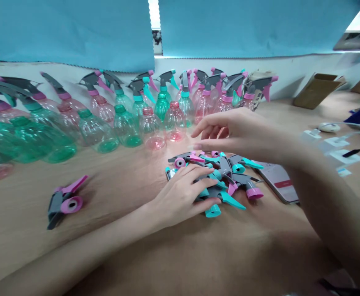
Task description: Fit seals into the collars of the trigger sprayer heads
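Observation:
A pile of loose spray bottle heads (225, 166), grey with pink or teal triggers and collars, lies on the wooden table. My left hand (188, 191) rests on the pile's left side, fingers spread over teal-and-grey heads. Above the pile's far edge hovers my right hand (229, 129), its fingers slightly curled and apart, with nothing visible in them. Just beyond it stand clear pink bottles without heads, among them one pink bottle (175, 123). Off to the left, a single pink-and-grey spray head (65, 201) lies apart from the pile.
Headless green bottles (127, 127) and pink ones stand in front of bottles with heads fitted (211, 94), along the wall. At right are a phone-like flat object (277, 181), white plugs with cables (334, 144) and an open cardboard box (317, 90). Blue cloth (69, 33) hangs behind.

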Motion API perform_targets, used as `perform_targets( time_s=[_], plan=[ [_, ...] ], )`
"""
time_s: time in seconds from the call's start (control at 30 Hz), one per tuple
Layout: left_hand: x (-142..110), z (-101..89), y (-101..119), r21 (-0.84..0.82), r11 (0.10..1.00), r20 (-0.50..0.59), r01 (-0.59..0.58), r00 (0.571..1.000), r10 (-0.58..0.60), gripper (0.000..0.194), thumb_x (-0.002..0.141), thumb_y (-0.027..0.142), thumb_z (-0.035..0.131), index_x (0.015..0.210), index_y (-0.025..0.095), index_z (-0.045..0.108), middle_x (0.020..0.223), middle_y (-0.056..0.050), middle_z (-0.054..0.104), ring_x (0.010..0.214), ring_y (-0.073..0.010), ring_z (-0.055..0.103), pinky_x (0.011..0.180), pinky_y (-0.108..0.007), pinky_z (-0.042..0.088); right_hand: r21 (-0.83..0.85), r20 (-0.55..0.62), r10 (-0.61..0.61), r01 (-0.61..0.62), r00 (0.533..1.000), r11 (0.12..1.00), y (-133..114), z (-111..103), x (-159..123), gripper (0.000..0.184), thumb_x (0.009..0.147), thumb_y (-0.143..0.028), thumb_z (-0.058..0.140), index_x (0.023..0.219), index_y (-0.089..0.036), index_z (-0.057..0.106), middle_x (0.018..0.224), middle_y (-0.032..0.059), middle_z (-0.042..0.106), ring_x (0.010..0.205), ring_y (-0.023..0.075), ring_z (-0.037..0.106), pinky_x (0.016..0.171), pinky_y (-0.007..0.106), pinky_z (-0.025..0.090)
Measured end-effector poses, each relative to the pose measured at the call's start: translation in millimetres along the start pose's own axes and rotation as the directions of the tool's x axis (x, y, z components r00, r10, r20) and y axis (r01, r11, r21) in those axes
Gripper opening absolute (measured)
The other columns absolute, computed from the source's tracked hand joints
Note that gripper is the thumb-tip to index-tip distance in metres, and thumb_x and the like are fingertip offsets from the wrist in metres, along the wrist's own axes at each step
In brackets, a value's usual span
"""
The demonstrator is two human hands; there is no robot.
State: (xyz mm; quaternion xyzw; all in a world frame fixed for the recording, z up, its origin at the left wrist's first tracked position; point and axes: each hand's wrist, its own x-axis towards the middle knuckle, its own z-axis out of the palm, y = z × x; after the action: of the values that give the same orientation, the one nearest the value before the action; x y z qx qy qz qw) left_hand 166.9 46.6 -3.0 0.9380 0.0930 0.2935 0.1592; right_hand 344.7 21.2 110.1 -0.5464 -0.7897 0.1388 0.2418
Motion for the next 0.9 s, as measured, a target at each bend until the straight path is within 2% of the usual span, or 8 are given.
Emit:
perform_targets(
  time_s=[0.27, 0.37, 0.47, 0.57, 0.67, 0.73, 0.8, 0.9],
  plan=[
    [6, -4.6, 2, 0.055, 0.998, 0.002, 0.040, 0.999, -0.040, 0.033, 0.088, 0.042, 0.054, 0.109, 0.017, 0.060, 0.119, -0.014, 0.059, 0.115, -0.0276, 0.051, 0.096, -0.046, 0.041, -0.129, 0.168, 0.051, -0.029, 0.985, 0.991, 14, 1, 4, 0.036, 0.083, -0.047, 0.051, 0.101, -0.019, 0.065, 0.089, 0.0037, 0.069, 0.078, 0.0175, 0.064, 0.062, 0.028, 0.047],
    [4, -27.0, 2, 0.102, 0.993, -0.047, 0.051, 0.998, -0.046, 0.029, 0.091, 0.037, 0.052, 0.108, 0.015, 0.060, 0.116, -0.013, 0.060, 0.114, -0.0251, 0.052, 0.097, -0.041, 0.041, -0.139, 0.164, 0.062, -0.039, 0.984, 0.990, 15, 3, 4, 0.039, 0.083, -0.052, 0.050, 0.101, -0.021, 0.064, 0.092, 0.0032, 0.068, 0.079, 0.0173, 0.063, 0.064, 0.029, 0.047],
    [-11, -61.0, 1, 0.165, 0.968, -0.109, 0.191, 0.979, -0.174, 0.025, 0.093, 0.031, 0.049, 0.108, 0.016, 0.061, 0.109, -0.009, 0.062, 0.103, -0.0210, 0.057, 0.091, -0.034, 0.043, -0.157, 0.164, 0.078, -0.052, 0.983, 0.986, 14, 8, 3, 0.039, 0.082, -0.053, 0.052, 0.103, -0.022, 0.062, 0.096, 0.0033, 0.067, 0.083, 0.0181, 0.062, 0.068, 0.030, 0.047],
    [-46, -98.4, -5, 0.247, 0.905, -0.149, 0.346, 0.936, -0.318, 0.020, 0.093, 0.026, 0.047, 0.107, 0.021, 0.061, 0.106, -0.005, 0.063, 0.100, -0.0205, 0.058, 0.088, -0.031, 0.042, -0.202, 0.213, 0.064, -0.020, 0.975, 0.979, 10, 18, 1, 0.038, 0.083, -0.054, 0.052, 0.103, -0.023, 0.061, 0.100, 0.0043, 0.066, 0.089, 0.0209, 0.060, 0.070, 0.033, 0.046],
    [-94, -133.1, -15, 0.267, 0.814, -0.213, 0.515, 0.856, -0.471, 0.023, 0.094, 0.031, 0.043, 0.106, 0.024, 0.060, 0.098, -0.003, 0.064, 0.086, -0.0195, 0.060, 0.076, -0.028, 0.044, -0.232, 0.294, 0.063, 0.007, 0.954, 0.973, 1, 34, -1, 0.040, 0.084, -0.057, 0.048, 0.105, -0.026, 0.060, 0.100, 0.0047, 0.065, 0.088, 0.0225, 0.059, 0.068, 0.034, 0.044],
    [-127, -151.9, -21, 0.266, 0.776, -0.176, 0.572, 0.820, -0.544, 0.024, 0.091, 0.039, 0.047, 0.102, 0.025, 0.062, 0.094, -0.003, 0.064, 0.085, -0.0216, 0.061, 0.072, -0.028, 0.044, -0.226, 0.351, 0.052, 0.031, 0.935, 0.974, -6, 46, -1, 0.037, 0.085, -0.053, 0.048, 0.108, -0.027, 0.060, 0.099, 0.0047, 0.065, 0.084, 0.0220, 0.060, 0.066, 0.034, 0.044],
    [-158, -164.1, -25, 0.319, 0.735, -0.145, 0.599, 0.797, -0.586, 0.027, 0.083, 0.044, 0.058, 0.103, 0.026, 0.063, 0.099, -0.003, 0.066, 0.090, -0.0234, 0.060, 0.078, -0.030, 0.044, -0.188, 0.386, 0.017, 0.061, 0.922, 0.980, -12, 58, 0, 0.034, 0.086, -0.049, 0.049, 0.110, -0.027, 0.059, 0.100, 0.0045, 0.064, 0.085, 0.0213, 0.060, 0.068, 0.033, 0.044],
    [-193, -167.9, -28, 0.441, 0.736, -0.117, 0.513, 0.846, -0.520, 0.037, 0.078, 0.049, 0.063, 0.107, 0.026, 0.061, 0.108, -0.003, 0.066, 0.097, -0.0258, 0.058, 0.084, -0.034, 0.041, -0.131, 0.369, -0.060, 0.116, 0.927, 0.985, -22, 73, 7, 0.032, 0.087, -0.047, 0.050, 0.111, -0.028, 0.058, 0.098, 0.0032, 0.063, 0.084, 0.0192, 0.060, 0.069, 0.032, 0.045]
  ],
)
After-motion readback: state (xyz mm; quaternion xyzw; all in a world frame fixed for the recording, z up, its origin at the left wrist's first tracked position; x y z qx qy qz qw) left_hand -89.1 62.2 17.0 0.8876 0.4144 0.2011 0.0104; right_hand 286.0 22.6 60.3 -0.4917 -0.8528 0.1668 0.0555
